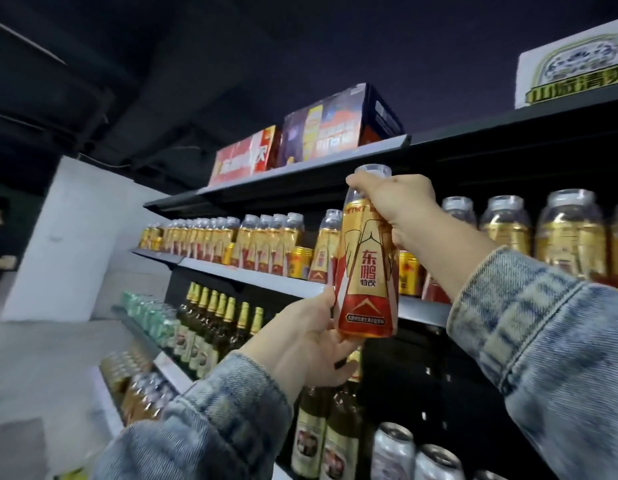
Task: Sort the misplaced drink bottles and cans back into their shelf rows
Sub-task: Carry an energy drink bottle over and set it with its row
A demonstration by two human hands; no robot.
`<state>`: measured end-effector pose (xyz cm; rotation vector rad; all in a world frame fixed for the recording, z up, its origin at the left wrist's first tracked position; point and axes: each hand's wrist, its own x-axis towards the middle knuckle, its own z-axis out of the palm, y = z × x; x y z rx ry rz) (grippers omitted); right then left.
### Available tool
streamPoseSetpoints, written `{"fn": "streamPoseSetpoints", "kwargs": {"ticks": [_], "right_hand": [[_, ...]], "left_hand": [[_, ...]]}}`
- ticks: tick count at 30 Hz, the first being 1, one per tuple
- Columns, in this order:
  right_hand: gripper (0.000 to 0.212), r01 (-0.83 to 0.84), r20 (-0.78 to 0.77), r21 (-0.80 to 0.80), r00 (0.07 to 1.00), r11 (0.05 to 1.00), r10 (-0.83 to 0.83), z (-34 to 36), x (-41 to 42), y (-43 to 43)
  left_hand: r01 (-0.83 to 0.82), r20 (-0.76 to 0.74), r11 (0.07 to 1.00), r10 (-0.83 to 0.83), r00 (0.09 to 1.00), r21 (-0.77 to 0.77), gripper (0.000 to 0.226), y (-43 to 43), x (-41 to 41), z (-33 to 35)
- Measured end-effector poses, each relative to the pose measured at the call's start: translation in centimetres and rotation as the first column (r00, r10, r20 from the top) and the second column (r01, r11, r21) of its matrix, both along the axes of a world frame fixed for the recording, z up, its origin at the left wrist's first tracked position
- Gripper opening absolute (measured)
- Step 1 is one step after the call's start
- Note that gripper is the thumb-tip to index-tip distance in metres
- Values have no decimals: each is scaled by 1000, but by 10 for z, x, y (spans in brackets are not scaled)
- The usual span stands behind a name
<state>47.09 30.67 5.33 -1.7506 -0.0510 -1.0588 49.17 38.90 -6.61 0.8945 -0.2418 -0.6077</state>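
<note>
Fingers (401,237) of the right hand (401,206) are curled round the neck of the drink bottle (366,271), thumb up by the clear cap (373,171), so it's a proper wrap-around grip up top. Down below, the left hand (311,341) cups the base, its fingers (342,367) curled under the bottom edge and the thumb lying along the side. So both hands are on one bottle, with its gold and red label and Chinese lettering facing the camera. It's held roughly upright in the air, in front of the middle shelf (252,273) and not resting on it. Both arms are in washed denim sleeves (543,341).

Behind it, that middle shelf has a long row of the same gold bottles (266,237) running off to the left, with a few small gold cans (299,261) mixed in among them. Right of the hands there are more clear-capped bottles (570,233) on the same shelf.

Top shelf has printed cartons (318,133), a red carton (243,159) furthest left, and a white box with green print (574,71) far right. One shelf down are green glass bottles with gold foil necks (228,320) and pale green bottles (145,313) further left. Silver cans (394,448) sit low down between the two sleeves. Dark ceiling, white wall (75,237) on the left.
</note>
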Motion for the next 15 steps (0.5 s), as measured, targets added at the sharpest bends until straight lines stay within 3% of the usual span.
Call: {"fn": "streamPoseSetpoints", "kwargs": {"ticks": [9, 15], "right_hand": [[49, -121, 15, -28, 992, 992, 122, -11, 189, 86], [42, -215, -2, -46, 977, 976, 215, 1, 306, 144]], "left_hand": [[-166, 26, 986, 165, 986, 22, 39, 83, 170, -16], [-241, 46, 970, 240, 970, 15, 40, 141, 285, -6]]}}
